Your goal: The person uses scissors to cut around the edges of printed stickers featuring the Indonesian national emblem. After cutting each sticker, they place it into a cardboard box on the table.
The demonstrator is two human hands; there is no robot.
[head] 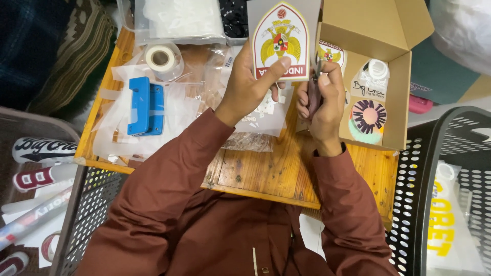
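Note:
My left hand holds up a shield-shaped sticker with a yellow bird emblem and red border, thumb pressed on its lower edge. My right hand grips a pair of scissors, whose blades meet the sticker's right edge. Both hands hover over a small wooden table. Both arms wear dark red sleeves.
An open cardboard box with several stickers inside stands at the right. A blue hole punch, a tape roll and clear plastic sheets lie at the left. Black perforated baskets flank the table, holding printed sheets.

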